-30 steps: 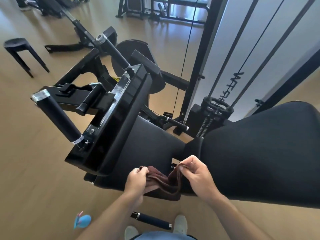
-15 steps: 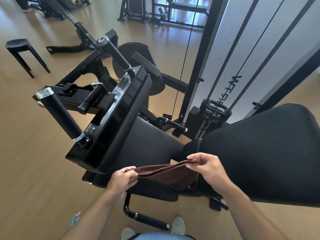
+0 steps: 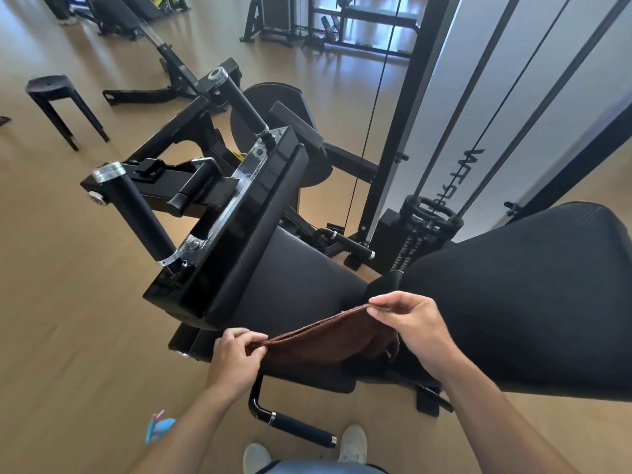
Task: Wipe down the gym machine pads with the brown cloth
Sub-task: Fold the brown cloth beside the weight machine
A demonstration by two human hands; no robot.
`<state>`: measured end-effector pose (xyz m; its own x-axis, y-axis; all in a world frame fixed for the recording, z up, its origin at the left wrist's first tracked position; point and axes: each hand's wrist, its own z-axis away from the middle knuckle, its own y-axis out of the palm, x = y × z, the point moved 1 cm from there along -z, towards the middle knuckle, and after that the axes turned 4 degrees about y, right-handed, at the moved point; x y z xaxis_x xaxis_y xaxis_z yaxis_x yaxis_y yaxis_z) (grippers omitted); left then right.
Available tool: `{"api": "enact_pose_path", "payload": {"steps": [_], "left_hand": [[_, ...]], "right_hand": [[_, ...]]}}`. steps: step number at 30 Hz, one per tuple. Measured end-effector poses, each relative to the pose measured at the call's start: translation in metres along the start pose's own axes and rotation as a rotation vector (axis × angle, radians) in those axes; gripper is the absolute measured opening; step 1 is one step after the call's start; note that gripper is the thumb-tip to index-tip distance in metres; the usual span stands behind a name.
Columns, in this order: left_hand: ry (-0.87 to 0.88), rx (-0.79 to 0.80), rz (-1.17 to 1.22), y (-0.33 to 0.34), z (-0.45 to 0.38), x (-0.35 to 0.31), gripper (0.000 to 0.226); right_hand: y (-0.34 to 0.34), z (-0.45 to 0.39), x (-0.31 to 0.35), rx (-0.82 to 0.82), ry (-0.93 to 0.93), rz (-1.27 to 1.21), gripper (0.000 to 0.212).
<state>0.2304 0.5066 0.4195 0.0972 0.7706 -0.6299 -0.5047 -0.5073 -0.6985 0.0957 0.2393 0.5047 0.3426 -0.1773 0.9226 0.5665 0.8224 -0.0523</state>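
Note:
The brown cloth (image 3: 318, 340) hangs stretched between my two hands, just above the black seat pad (image 3: 294, 285) of the gym machine. My left hand (image 3: 236, 354) pinches the cloth's lower left corner. My right hand (image 3: 417, 323) pinches its upper right corner, higher and further forward. A large black back pad (image 3: 519, 295) fills the right side. The upright chest pad (image 3: 253, 234) with its glossy black backing rises to the left of the seat, flanked by two foam-covered handles (image 3: 136, 213).
A black side handle (image 3: 294, 427) juts out below the seat, near my white shoes (image 3: 352, 443). Cables and the weight stack frame (image 3: 410, 131) stand behind. A black stool (image 3: 58, 104) is at far left. A blue object (image 3: 160, 427) lies on the wooden floor.
My hands have moved apart and spread the bunched cloth into a taut sheet. The right hand rose slightly with its corner.

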Motion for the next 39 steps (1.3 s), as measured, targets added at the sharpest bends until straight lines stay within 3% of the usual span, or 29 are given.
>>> {"api": "enact_pose_path", "payload": {"steps": [3, 7, 13, 18, 21, 27, 30, 35, 39], "left_hand": [[0.235, 0.152, 0.025, 0.003, 0.011, -0.039, 0.060], [0.362, 0.408, 0.390, 0.012, 0.022, -0.109, 0.032], [0.394, 0.313, 0.531, 0.007, 0.025, -0.135, 0.035], [0.398, 0.277, 0.542, 0.001, 0.033, -0.146, 0.030], [0.369, 0.251, 0.574, -0.009, 0.036, -0.146, 0.031], [0.327, 0.122, 0.601, -0.027, 0.032, -0.142, 0.032], [0.311, -0.022, 0.548, -0.035, 0.024, -0.133, 0.034], [0.255, -0.176, 0.413, -0.041, 0.011, -0.113, 0.026], [0.177, -0.220, 0.433, -0.038, 0.010, -0.099, 0.028]], "right_hand": [[0.018, 0.006, 0.013, 0.203, -0.060, 0.195, 0.010], [0.034, 0.006, 0.022, 0.259, -0.153, 0.296, 0.022], [0.008, 0.003, 0.013, 0.225, -0.171, 0.046, 0.043], [0.009, 0.003, -0.037, 0.536, 0.025, 0.093, 0.042], [0.015, 0.007, -0.061, 0.612, 0.069, 0.233, 0.033], [0.009, -0.004, -0.102, 0.511, 0.159, 0.517, 0.013], [-0.006, -0.010, -0.117, 0.383, 0.236, 0.385, 0.010], [-0.038, -0.020, -0.101, 0.134, 0.188, 0.062, 0.010], [-0.058, -0.030, -0.092, 0.096, 0.172, 0.122, 0.009]]}}
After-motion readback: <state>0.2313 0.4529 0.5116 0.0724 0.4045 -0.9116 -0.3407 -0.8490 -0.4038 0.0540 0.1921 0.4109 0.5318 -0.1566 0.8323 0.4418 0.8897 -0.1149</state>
